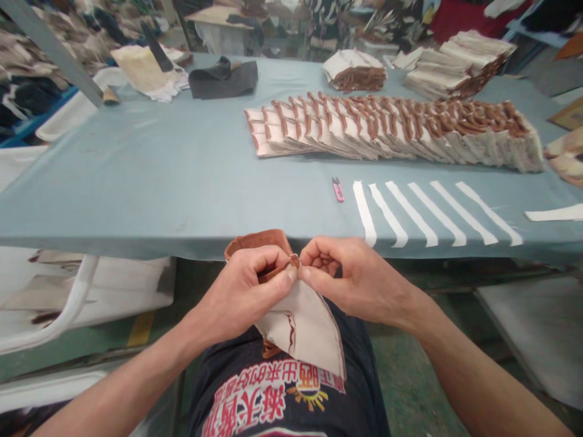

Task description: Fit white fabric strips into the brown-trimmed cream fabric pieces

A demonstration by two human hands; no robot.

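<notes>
A stitched cream-and-brown fabric piece (314, 321) hangs over my lap at the table's front edge, its brown side showing at the top. My left hand (255, 282) pinches the piece's upper edge between thumb and forefinger. Close beside it, my right hand (339, 267) is closed at the same edge, thumb and forefinger touching a small brown fold. Whatever lies between those right fingertips is too small to make out in full. Pink thread snips (337, 190) lie on the table beyond my hands, beside several white strips (396, 215) laid in a row.
A long overlapping row of cream-and-brown pieces (387, 130) crosses the blue-covered table (136, 176). Further stacks (357, 70) stand behind it. Black material (223, 79) and yellowish cloth (141, 70) lie at the back left. A white cart (84, 291) stands at lower left.
</notes>
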